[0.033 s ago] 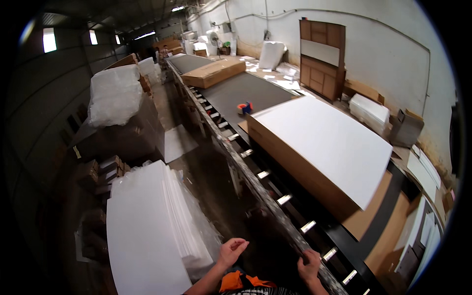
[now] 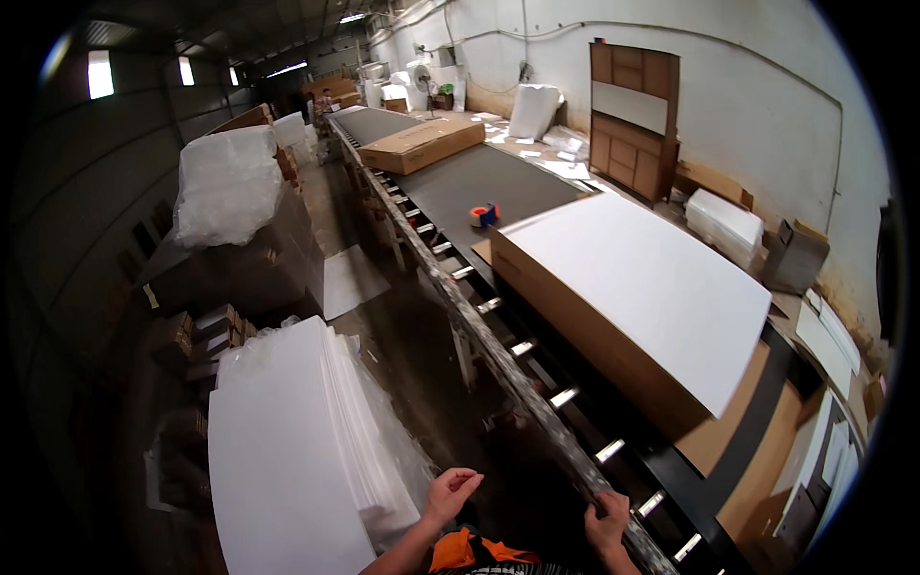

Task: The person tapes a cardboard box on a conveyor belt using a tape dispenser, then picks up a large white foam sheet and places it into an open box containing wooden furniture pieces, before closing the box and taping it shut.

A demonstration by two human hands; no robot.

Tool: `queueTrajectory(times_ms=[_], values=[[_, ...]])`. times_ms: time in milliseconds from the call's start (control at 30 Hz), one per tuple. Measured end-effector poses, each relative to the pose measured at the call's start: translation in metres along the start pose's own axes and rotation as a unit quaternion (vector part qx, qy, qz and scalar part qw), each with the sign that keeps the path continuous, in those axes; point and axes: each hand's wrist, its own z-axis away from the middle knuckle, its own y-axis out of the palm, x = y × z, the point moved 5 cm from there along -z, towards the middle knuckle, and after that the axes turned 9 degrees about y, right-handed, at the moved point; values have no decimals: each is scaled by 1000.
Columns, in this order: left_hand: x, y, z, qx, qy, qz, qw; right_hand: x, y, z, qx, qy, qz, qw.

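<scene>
My left hand (image 2: 452, 494) hovers beside a stack of white foam sheets (image 2: 278, 431), fingers curled in against the thumb, nothing visible in them. Along the near side of the conveyor, my right hand (image 2: 607, 520) rests with its fingers bent over the worn rail (image 2: 522, 383). A large open-looking brown carton (image 2: 594, 340) lies on the conveyor to the right, its top covered by a white sheet (image 2: 642, 287). Just beyond it, a tape dispenser (image 2: 485, 215) with an orange part and a blue part sits on the grey belt (image 2: 450, 196).
Farther along the belt lies a flat brown carton (image 2: 422, 146). Plastic-wrapped white bundles (image 2: 228, 182) are piled at left. A brown cabinet (image 2: 632, 120) stands against the right wall. Flat cardboard (image 2: 733, 422) lies under the near carton's end. A person (image 2: 326, 101) is far back.
The view has shifted very slightly, so the conveyor and its cartons appear a little farther right. Both hands keep nearly the same pose.
</scene>
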Motion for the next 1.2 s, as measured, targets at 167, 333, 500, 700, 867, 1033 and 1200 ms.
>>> queueTrajectory(times_ms=[167,333,500,700,867,1033,1200], values=[[13,-85,-74,-49,2,-85,995,18,70,-27,107,182,-32,977],[23,-106,-143,-52,34,-79,995,88,85,-64,89,-48,17,995],[6,-85,-187,-24,13,-82,996,76,98,-101,-5,-30,-6,1000],[-33,-93,-237,21,19,-93,995,125,128,-160,-55,-24,-80,995],[-47,-115,-353,0,69,-225,972,117,159,-171,-26,-43,-47,998],[-92,-45,-537,110,161,-346,918,119,180,-201,-90,49,60,993],[-13,-52,-769,170,263,-452,835,162,227,-248,-141,167,89,972]])
